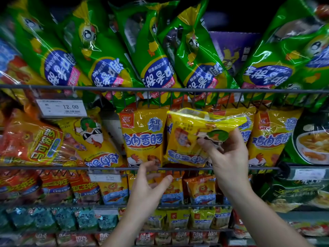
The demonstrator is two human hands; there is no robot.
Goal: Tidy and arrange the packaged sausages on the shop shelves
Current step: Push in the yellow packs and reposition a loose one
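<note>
The right hand [229, 157] pinches the folded yellow sausage pack [185, 139] near its middle; the left hand [151, 182], grip released, hovers below. The slick film may slip, dropping it.

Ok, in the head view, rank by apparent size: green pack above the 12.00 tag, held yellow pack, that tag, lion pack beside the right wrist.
1. green pack
2. held yellow pack, though its top is folded and it is nearer the camera
3. tag and lion pack look alike; no ranking.

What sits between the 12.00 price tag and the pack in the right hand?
Head view: one upright yellow chicken sausage pack, just left of the held pack.
</note>
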